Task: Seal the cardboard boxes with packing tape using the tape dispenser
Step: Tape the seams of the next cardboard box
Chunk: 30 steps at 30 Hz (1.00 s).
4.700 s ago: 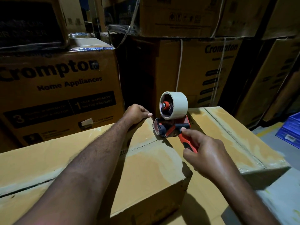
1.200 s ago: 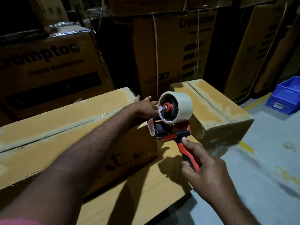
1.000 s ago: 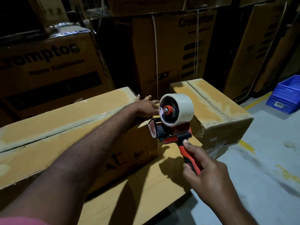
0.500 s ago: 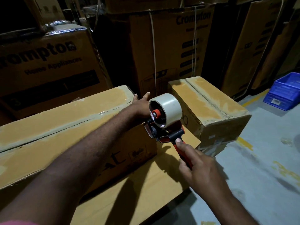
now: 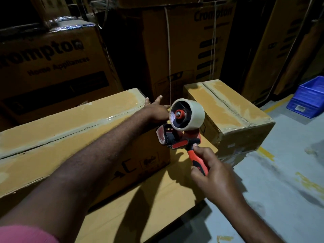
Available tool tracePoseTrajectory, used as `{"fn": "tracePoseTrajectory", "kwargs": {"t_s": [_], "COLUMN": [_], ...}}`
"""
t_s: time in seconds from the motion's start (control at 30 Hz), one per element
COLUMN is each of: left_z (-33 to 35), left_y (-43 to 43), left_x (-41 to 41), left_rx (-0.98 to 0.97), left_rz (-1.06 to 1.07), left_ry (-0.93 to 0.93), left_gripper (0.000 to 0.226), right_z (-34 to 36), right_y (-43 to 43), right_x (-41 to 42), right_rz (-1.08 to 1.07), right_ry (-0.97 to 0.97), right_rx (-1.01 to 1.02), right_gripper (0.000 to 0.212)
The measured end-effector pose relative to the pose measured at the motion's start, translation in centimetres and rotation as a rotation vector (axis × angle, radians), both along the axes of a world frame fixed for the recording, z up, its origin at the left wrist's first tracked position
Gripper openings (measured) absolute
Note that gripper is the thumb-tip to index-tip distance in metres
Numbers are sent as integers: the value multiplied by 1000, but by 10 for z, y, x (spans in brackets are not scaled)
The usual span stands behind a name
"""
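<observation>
As the right grip (image 5: 213, 174) clenches the tape dispenser (image 5: 184, 137), the left grip (image 5: 157, 112), seemingly splayed, touches a box (image 5: 70, 130).

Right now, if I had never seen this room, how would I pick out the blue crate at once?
Start at the stacked brown cartons along the back and follow them to the far right, where they meet the grey floor. The crate sits there at the edge of view. It is the only blue plastic thing among all the cardboard, with a small white label on its side.

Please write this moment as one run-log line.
left hand: open, on far end of long box | right hand: grips tape dispenser handle | its head: by box end, contact unclear
</observation>
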<state>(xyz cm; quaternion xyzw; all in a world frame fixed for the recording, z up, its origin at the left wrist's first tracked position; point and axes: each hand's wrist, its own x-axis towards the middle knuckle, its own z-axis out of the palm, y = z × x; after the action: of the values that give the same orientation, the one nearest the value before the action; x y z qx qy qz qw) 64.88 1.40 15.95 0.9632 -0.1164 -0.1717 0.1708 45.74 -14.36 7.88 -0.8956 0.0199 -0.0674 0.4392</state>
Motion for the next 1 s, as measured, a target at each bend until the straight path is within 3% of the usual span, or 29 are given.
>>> {"fn": "tracePoseTrajectory", "kwargs": {"t_s": [0.1,0.23,0.4,0.57,0.67,0.73,0.83,1.0], "left_z": [4,2,-15,-18,-16,-20,-30,-30], "left_y": [4,4,14,20,23,25,30,44], "left_x": [-8,4,29,24,13,5,-2,-8], "left_rx": [-169,42,235,207,107,187,308,252], "left_rz": [107,-46,-153,-126,-139,-214,-269,-228], "left_ry": [20,-64,-186,-459,-385,-313,-347,-344], "left_gripper": [86,62,64,60,66,76,83,89], "right_z": [3,-3,-2,-14,-21,-23,-23,-24], "right_y": [-11,-19,-23,-28,-29,-29,-25,-8], "right_x": [3,3,6,5,8,16,27,47], "right_rz": [50,55,32,-27,-88,-122,-130,-101], "right_ry": [28,22,41,85,96,90,100,144], "right_rx": [-75,-20,139,108,158,182,230,400], "right_gripper": [51,55,52,53,55,57,57,54]}}
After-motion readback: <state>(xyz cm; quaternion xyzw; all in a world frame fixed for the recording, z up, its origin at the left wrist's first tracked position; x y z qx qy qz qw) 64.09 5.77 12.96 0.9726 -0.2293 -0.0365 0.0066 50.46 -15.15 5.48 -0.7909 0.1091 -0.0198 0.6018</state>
